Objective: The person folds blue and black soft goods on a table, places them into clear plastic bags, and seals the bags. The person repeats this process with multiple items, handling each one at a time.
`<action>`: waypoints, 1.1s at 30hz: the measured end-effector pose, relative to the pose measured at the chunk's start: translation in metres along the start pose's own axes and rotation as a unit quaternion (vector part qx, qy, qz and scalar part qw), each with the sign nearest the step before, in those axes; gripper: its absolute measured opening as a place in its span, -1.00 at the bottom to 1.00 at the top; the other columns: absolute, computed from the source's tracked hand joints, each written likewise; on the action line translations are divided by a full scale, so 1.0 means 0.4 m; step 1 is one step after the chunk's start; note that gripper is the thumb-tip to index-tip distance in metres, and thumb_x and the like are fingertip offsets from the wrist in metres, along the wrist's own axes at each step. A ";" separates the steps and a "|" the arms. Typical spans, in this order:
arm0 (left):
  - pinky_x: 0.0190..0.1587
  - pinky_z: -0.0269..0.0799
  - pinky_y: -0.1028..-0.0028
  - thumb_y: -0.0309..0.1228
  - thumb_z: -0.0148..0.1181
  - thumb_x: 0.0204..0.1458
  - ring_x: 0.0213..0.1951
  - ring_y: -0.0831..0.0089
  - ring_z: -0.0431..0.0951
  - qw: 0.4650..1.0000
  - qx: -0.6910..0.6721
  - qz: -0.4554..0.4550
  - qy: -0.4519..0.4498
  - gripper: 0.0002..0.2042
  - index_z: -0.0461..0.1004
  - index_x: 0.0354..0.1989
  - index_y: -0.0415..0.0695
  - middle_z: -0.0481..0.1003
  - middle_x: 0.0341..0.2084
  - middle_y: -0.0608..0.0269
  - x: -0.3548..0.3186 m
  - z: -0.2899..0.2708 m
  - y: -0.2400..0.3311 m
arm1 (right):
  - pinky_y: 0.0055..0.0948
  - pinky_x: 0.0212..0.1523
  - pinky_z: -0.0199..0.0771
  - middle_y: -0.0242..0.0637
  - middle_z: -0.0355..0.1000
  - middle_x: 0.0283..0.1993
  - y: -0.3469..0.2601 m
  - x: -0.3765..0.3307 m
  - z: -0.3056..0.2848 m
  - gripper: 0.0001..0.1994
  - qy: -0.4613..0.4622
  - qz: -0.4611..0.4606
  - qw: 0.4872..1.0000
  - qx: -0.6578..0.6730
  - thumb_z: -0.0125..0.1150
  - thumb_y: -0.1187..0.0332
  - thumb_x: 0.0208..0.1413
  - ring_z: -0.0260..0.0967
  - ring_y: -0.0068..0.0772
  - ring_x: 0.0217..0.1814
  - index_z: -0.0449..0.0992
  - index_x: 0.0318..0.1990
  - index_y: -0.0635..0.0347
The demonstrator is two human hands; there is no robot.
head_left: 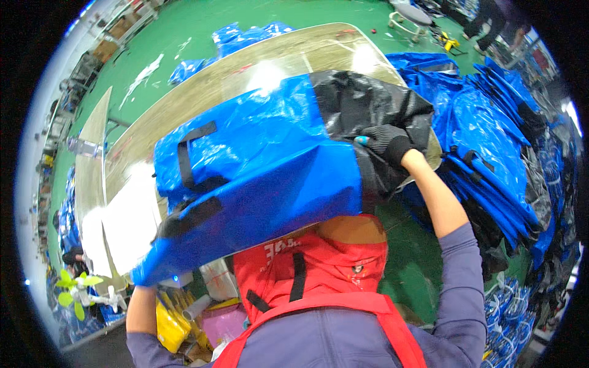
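"How are your hands?"

"My right hand (390,142), in a dark glove with a turquoise patch at one tip, has its fingers close together against the black end of a blue-and-black bag (270,129). I can't tell if they pinch it. My left forearm (142,314) runs up to the bag's blue edge, which covers the hand; I can't tell how far that one is open or what it holds."

"Where's the bag?"

"Across the table (205,92) in front of me, a black strap (185,161) on its left part, its near side sagging over my red apron (294,270)."

"And around you?"

"To my right, a heap of blue sheets (485,122). Low on my left, something yellow (173,324) beside something pink (222,324), then a fan (78,288) with yellow-green blades. Beyond the table, more blue material (245,38) on the green floor (178,21)."
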State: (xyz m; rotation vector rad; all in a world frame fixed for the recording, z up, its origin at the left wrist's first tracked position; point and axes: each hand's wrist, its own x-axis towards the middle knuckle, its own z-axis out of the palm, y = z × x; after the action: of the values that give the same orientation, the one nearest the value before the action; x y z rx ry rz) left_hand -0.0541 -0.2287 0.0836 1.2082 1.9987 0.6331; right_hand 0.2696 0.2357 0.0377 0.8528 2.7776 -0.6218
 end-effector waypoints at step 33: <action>0.30 -0.31 -0.22 0.18 0.07 -0.07 0.38 -0.06 -0.05 0.881 0.446 0.144 0.069 -0.31 0.28 0.27 0.19 0.09 0.33 -0.03 0.414 0.201 0.070 | 0.20 0.37 -0.25 -0.11 0.18 0.33 -0.164 -0.128 0.096 -0.44 0.175 -0.196 0.956 -0.131 0.00 -0.03 0.11 0.04 0.05 0.38 0.26 0.30 -0.25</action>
State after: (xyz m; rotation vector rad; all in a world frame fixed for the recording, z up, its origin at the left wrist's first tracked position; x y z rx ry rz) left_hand -0.0284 -0.0641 0.0004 2.0652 2.3258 -0.1423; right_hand 0.2760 0.1443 0.0394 0.3879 3.2862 -0.1459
